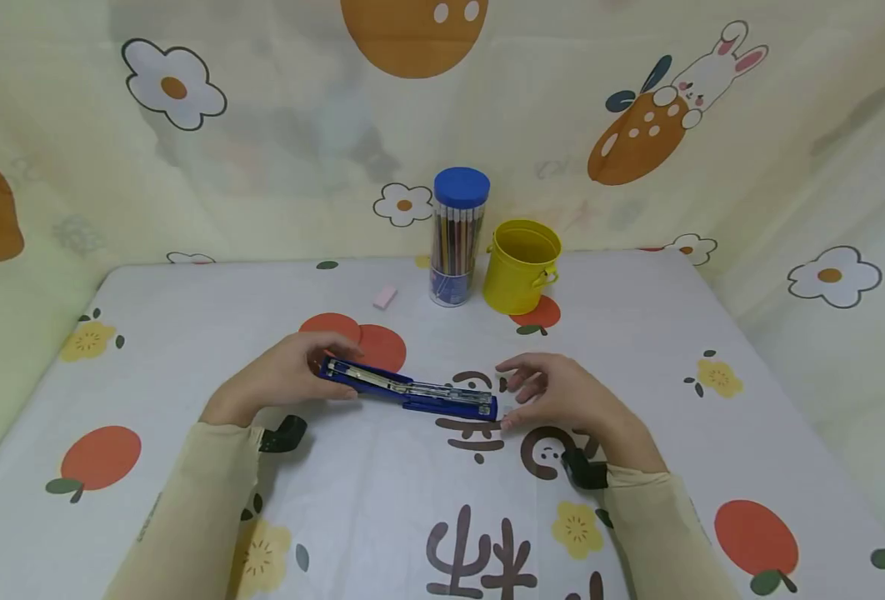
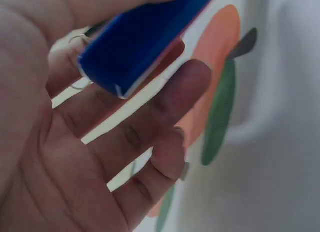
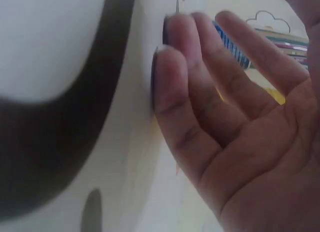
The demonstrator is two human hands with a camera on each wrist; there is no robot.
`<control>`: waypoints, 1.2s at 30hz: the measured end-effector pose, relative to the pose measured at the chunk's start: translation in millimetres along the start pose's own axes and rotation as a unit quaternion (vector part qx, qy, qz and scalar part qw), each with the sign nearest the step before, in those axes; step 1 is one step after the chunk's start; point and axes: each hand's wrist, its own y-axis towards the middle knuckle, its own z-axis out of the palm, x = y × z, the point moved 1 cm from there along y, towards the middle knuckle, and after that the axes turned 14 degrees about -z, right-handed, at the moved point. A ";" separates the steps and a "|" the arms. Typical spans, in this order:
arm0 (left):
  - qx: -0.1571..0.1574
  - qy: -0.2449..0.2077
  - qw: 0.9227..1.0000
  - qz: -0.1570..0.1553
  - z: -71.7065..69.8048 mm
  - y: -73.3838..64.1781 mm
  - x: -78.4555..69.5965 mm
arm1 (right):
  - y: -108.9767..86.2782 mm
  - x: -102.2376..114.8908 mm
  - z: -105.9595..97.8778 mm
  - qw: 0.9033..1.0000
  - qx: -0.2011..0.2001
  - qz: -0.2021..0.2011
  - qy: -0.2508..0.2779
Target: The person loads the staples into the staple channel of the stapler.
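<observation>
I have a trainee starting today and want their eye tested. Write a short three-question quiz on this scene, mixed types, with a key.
1. Multiple choice: how is the blue stapler set?
A. Folded shut
B. Opened out, metal channel showing
C. Standing inside the bucket

2. True or false: in the head view, the yellow bucket stands just right of the pencil tube.

3. Short answer: which hand grips the stapler?

Key:
1. B
2. True
3. The left hand, at the end on the left of the head view.
</observation>
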 end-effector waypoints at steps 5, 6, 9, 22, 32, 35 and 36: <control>0.007 -0.021 1.000 0.007 2.9 2.8 2.0 | -1.1 -3.9 -1.9 1.000 0.002 -0.004 0.007; 0.007 -0.022 1.000 0.008 3.0 2.6 1.8 | -1.3 -4.5 -2.1 1.000 0.003 -0.005 0.005; 0.009 -0.029 1.000 0.004 2.3 1.8 1.4 | -1.5 -5.7 -1.1 1.000 0.003 -0.009 0.005; 0.008 -0.028 1.000 0.013 2.4 2.8 1.3 | -1.2 -10.1 0.3 1.000 0.008 -0.029 0.002; 0.009 -0.020 1.000 0.013 2.8 1.7 -0.6 | -1.5 -5.7 1.8 0.999 0.010 -0.031 -0.017; 0.006 -0.016 1.000 0.015 2.7 1.7 -1.2 | -1.0 -4.8 1.9 0.999 0.012 -0.031 -0.022; 0.005 -0.016 1.000 0.015 2.9 1.7 -1.2 | -0.8 -4.6 2.0 0.999 0.013 -0.031 -0.023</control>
